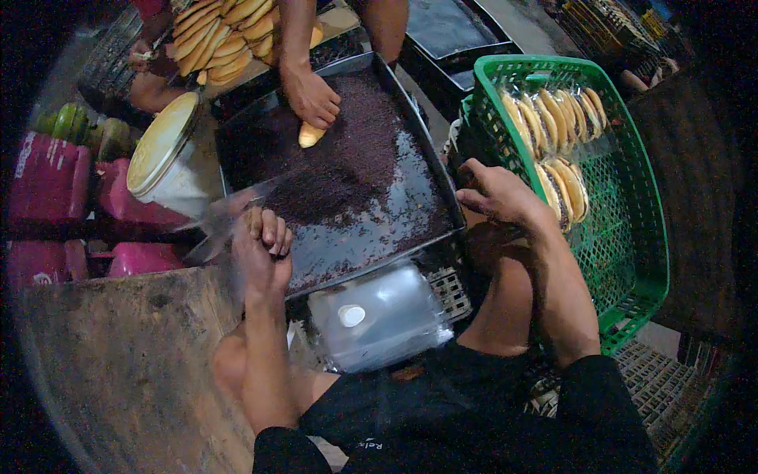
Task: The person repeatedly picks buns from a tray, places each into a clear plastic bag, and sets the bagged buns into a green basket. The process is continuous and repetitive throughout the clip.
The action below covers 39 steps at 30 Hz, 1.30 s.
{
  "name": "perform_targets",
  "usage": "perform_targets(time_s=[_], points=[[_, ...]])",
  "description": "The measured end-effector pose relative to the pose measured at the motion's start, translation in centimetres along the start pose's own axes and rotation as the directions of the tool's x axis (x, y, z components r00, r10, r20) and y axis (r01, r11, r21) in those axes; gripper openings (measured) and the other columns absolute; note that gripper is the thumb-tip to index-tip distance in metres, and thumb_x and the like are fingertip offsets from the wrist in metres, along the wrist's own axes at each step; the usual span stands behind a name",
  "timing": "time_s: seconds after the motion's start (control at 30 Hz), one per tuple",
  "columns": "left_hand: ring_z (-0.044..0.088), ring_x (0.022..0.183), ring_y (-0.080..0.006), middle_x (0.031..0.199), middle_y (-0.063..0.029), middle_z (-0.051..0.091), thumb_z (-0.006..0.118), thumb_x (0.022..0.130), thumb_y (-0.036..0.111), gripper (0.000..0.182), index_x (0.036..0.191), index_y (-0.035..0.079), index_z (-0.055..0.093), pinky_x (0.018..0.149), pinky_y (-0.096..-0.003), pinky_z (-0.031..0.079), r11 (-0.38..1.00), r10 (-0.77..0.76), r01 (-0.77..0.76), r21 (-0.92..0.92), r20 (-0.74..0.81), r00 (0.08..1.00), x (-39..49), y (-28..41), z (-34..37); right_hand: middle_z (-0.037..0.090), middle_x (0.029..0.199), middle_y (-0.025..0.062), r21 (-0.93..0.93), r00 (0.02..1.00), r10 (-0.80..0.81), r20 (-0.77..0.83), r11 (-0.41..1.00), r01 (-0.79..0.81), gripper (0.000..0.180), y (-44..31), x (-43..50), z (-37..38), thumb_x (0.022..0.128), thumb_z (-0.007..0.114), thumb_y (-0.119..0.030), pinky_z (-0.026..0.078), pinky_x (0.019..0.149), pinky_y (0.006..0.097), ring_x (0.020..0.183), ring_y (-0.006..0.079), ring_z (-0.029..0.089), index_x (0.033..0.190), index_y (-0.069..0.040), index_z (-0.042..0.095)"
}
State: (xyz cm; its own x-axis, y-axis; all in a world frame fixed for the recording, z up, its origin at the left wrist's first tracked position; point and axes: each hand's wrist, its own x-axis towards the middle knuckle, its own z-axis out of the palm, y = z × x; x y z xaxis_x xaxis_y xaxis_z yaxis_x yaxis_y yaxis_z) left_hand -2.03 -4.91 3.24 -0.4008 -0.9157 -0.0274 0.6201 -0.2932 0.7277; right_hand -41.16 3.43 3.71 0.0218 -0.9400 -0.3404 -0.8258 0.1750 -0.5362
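My left hand has its fingers curled around a clear plastic bag, which spreads up and left and blurs against the background. Dark brown sprinkles lie over a large metal tray in front of me. My right hand is at the tray's right rim, thumb and forefinger apart, with nothing visible between them. Close beside it stands a green plastic basket with filled buns in clear bags. Across the tray, another person's hand holds a bun down at the sprinkles.
A stack of clear plastic bags with a round white object on top lies before my lap. Left of the tray stands a white tub with cream-coloured contents. Sliced buns are piled beyond it. A wooden board lies at left.
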Motion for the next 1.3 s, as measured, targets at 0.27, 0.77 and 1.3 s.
perform_targets(time_s=[0.27,0.77,1.3], points=[[0.062,0.071,-0.0197,0.084,-0.0069,0.066,0.063,0.093,0.046,0.044,0.098,0.003,0.064,0.066,-0.0316,0.049,0.881,0.463,-0.265,0.392,-0.605,0.648,-2.7,6.8,4.2,0.066,0.101,0.0231,0.022,0.960,-0.164,-0.226,0.985,0.174,0.041,-2.7,-1.0,1.9,0.090,0.067,-0.025,0.050,0.085,0.0460,0.098,0.0404,0.064,0.120,-0.003,0.051],[0.066,0.095,-0.0248,0.106,-0.0139,0.067,0.044,0.097,0.056,0.052,0.114,0.008,0.056,0.074,-0.0397,0.059,0.909,0.369,-0.407,0.090,-0.630,0.683,-6.6,7.3,-0.9,0.036,0.148,0.0250,0.101,0.661,0.141,-0.737,0.990,-0.099,0.116,-18.9,20.6,18.0,0.070,0.074,-0.065,0.023,0.110,0.0642,0.137,0.0443,0.032,0.149,0.001,0.020],[0.055,0.119,-0.0305,0.124,-0.0166,0.060,0.034,0.101,0.057,0.066,0.124,-0.003,0.052,0.098,-0.0457,0.045,0.866,0.484,-0.418,0.275,-0.672,0.561,-8.0,8.7,-5.2,0.070,0.094,0.0221,0.021,0.882,-0.041,-0.469,0.998,0.058,0.038,-11.4,9.0,9.7,0.081,0.068,-0.032,0.052,0.082,0.0426,0.088,0.0328,0.070,0.101,0.000,0.069]])
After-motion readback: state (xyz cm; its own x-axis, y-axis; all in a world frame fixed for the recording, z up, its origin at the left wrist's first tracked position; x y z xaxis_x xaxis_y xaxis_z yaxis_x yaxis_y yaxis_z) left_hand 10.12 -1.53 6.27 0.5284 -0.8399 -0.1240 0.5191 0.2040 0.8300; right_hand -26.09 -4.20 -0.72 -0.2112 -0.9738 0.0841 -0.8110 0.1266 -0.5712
